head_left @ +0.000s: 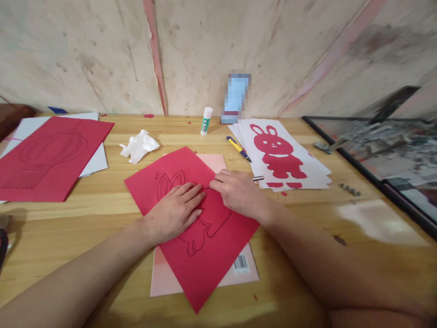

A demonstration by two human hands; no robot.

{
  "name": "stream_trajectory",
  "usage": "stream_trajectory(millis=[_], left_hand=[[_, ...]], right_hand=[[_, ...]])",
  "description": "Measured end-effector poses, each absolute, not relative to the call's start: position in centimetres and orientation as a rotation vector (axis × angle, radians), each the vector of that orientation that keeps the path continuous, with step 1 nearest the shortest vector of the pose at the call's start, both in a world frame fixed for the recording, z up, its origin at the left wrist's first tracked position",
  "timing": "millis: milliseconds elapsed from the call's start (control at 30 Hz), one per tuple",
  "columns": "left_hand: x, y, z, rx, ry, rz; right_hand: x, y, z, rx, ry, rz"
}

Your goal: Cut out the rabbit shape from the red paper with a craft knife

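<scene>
A red sheet of paper (221,250) lies turned at an angle, with a rabbit outline drawn on it in dark lines. Beneath it is a pale pink booklet (167,273) with a barcode on its lower right. My left hand (175,212) rests flat on the drawing, fingers stretched out, covering part of the rabbit. Closed around a slim pen-shaped tool (258,178), my right hand (237,191) sits at the sheet's upper right part. The tool's thin tip touches or nearly touches the paper by my left fingertips; its middle is hidden in my fist.
White sheets (314,177) with a red paper rabbit (275,148) lie at right, beside a yellow-blue pen (239,149). A glue stick (206,121) and blurred phone (235,98) stand behind. Crumpled tissue (139,146) and a red lantern drawing (51,191) lie left. A black-framed panel (385,182) is far right.
</scene>
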State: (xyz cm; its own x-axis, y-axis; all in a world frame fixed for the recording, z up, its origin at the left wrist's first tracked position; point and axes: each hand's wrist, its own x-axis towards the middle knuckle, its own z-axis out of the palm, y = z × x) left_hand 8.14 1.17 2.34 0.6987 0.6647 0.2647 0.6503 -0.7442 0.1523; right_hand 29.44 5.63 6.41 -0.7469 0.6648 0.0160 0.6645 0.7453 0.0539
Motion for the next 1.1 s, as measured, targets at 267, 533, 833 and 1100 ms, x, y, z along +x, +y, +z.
stream_trajectory(millis=[267, 533, 833, 1100], left_hand=[[8.16, 1.21, 2.46, 2.881, 1.094, 0.473], [8.16, 1.16, 2.46, 2.861, 1.088, 0.494], [8.14, 1.23, 2.45, 2.862, 1.088, 0.470], [8.17, 1.21, 2.52, 2.855, 1.100, 0.468]], right_hand=[[29.48, 5.52, 6.45, 1.135, 2.921, 0.091], [29.60, 5.39, 6.56, 1.166, 2.895, 0.107], [29.63, 5.21, 6.69, 1.190, 2.875, 0.109], [29.51, 5.10, 6.65, 1.206, 2.871, 0.130]])
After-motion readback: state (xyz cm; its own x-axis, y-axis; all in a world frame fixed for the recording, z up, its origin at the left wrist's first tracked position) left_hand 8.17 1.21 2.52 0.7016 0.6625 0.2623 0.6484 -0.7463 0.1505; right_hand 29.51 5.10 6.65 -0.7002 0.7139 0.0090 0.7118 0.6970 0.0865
